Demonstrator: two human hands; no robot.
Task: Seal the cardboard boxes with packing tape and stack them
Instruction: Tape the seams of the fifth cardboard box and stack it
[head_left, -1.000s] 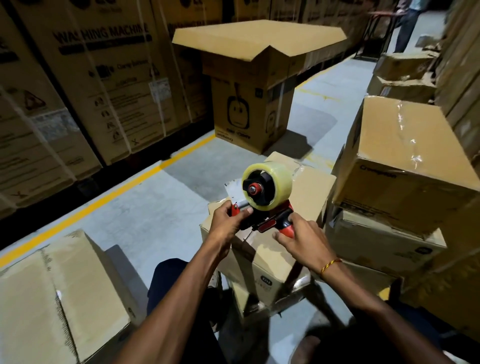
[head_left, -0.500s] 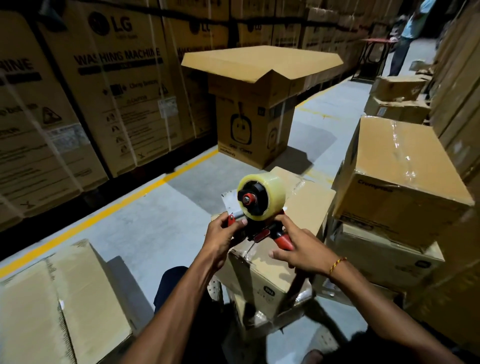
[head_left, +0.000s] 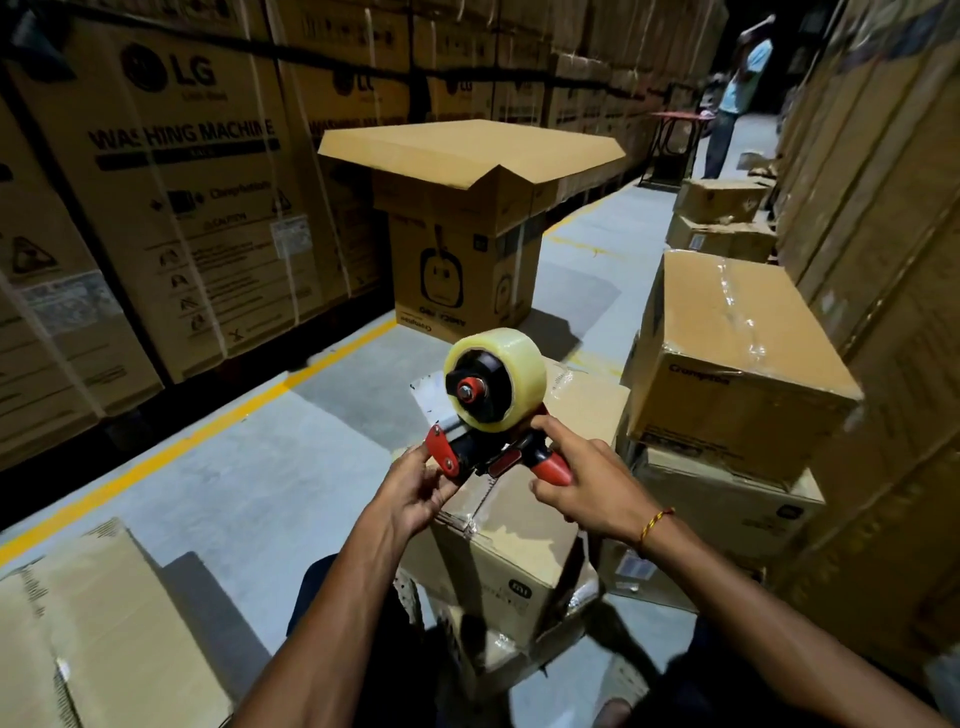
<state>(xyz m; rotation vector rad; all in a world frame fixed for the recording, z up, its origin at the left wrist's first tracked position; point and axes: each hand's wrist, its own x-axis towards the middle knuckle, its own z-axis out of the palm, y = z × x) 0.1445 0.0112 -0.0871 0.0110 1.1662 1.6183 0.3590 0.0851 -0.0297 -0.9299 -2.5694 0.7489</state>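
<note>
Both hands are on the tape dispenser (head_left: 488, 441) right at the centre of the frame. The right hand (head_left: 582, 488) is wrapped round its red handle, and the left hand (head_left: 415, 491) pinches the red front plate between narrow fingers, as if fishing for the tape's free end. My read: this is the set-up step, getting the tape ready before a strip goes down.

Just under the dispenser sits the small cardboard box (head_left: 498, 540), centre and slightly below, perched on other cartons with a corner toward us. It's plain brown with a small dark label low on its near face, and shiny tape is already creased over its near top edge. I can't tell whether the top seam is fully closed.

The roll (head_left: 506, 379) is fat and pale yellow-clear on a black hub, so plenty left.

Next, I'd say, the loose end has to be pulled out, pressed on the box's near edge, and the dispenser drawn flat along the seam.

To the right of centre stands the stack of taped boxes (head_left: 727, 374), the likely destination once this one is sealed.
</note>
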